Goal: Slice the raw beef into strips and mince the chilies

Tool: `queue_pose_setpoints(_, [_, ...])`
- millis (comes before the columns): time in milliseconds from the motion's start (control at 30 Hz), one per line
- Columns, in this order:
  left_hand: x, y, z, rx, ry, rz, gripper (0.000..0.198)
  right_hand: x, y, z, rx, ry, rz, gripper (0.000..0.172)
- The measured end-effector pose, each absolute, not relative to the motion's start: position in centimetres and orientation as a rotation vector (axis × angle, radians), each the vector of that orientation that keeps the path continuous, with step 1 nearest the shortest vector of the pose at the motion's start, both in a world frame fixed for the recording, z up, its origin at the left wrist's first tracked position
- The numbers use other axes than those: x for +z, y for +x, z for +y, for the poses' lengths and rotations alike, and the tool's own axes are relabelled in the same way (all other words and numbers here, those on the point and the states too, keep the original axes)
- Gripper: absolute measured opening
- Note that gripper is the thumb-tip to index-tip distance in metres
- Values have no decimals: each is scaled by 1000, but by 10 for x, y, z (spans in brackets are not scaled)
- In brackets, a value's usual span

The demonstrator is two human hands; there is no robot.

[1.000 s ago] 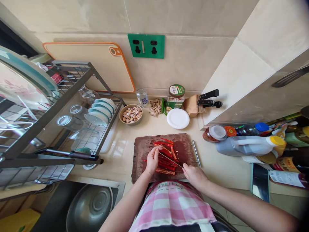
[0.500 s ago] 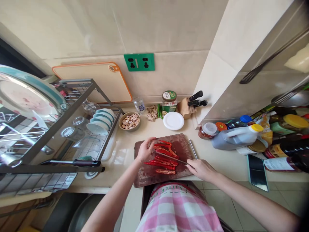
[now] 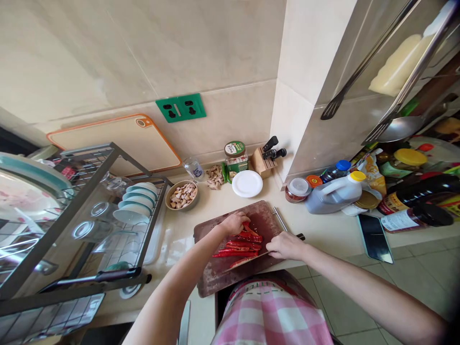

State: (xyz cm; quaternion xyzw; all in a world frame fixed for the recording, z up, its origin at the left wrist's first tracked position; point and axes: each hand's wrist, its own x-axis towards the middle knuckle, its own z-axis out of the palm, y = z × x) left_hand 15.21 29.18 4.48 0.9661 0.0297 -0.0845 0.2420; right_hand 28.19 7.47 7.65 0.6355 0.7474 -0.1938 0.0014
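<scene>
Split red chilies (image 3: 242,245) lie in a loose row on a dark red-brown cutting board (image 3: 212,282). My left hand (image 3: 235,223) is closed on some red chili pieces at the upper part of the board. At the board's right edge, my right hand (image 3: 285,246) is wrapped round the handle of a knife (image 3: 247,260). Its blade points left and lies low across the board, by the chili nearest me. The black end of the handle shows behind the hand.
Behind the board are a white plate (image 3: 247,184), a bowl of garlic (image 3: 182,195), ginger (image 3: 214,177), green chilies and a knife block (image 3: 263,163). A dish rack (image 3: 143,244) stands left. Jars, a jug (image 3: 334,195) and a phone (image 3: 375,238) are right.
My left hand has moved from beside the chilies onto them and closed on some pieces. The knife has shifted from the middle of the chilies toward me. The view has turned right.
</scene>
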Motion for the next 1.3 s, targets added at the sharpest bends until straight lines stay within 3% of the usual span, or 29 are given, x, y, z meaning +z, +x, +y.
queue_pose_setpoints(333, [43, 128, 294, -111, 2478, 245, 47, 89, 308, 75, -479, 2114, 2317, 15])
queue_pose_setpoints(567, [46, 96, 294, 28, 2430, 383, 45, 71, 282, -6, -845, 2983, 1650, 35])
queue_pose_setpoints(767, [41, 77, 266, -68, 2603, 484, 91, 58, 239, 10, -1017, 3281, 1221, 32])
queue_pose_setpoints(833, [37, 77, 255, -67, 2659, 590, 95, 58, 227, 23, -994, 3275, 1229, 28])
queue_pose_setpoints(1167, [31, 70, 231, 109, 2720, 839, 80, 72, 209, 76, -706, 2923, 1593, 18])
queue_pose_setpoints(1300, [44, 74, 244, 226, 2711, 983, 54, 74, 215, 79, -709, 2937, 1610, 18])
